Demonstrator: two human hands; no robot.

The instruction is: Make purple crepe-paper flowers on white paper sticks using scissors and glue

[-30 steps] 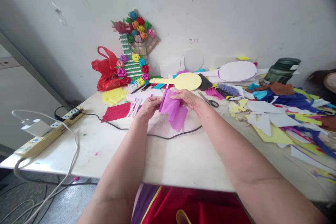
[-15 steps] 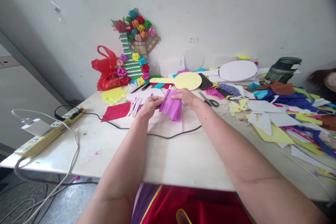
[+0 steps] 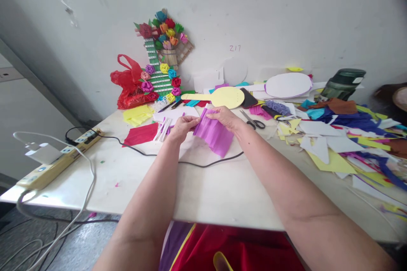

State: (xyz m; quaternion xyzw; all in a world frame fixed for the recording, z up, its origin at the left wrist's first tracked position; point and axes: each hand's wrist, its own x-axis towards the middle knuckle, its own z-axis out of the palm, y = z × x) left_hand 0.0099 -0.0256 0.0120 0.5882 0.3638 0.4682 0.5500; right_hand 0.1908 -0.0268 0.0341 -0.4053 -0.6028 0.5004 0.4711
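Observation:
A piece of purple crepe paper hangs between my two hands above the table. Its left edge is wrapped round a thin white stick, whose tip pokes out at the top. My left hand pinches the wrapped edge near its lower end. With thumb and fingers, my right hand grips the upper part of the paper. Several white and purple sticks lie just left of my left hand, beside a red piece of crepe paper.
Scissors lie right of my hands, and a heap of paper scraps covers the table's right side. A black cable crosses in front. A power strip sits at the left edge. Paper-flower crafts lean on the wall.
The purple crepe paper's loose end has swung out to the right and spread wider. Both hands keep their grip in nearly the same place.

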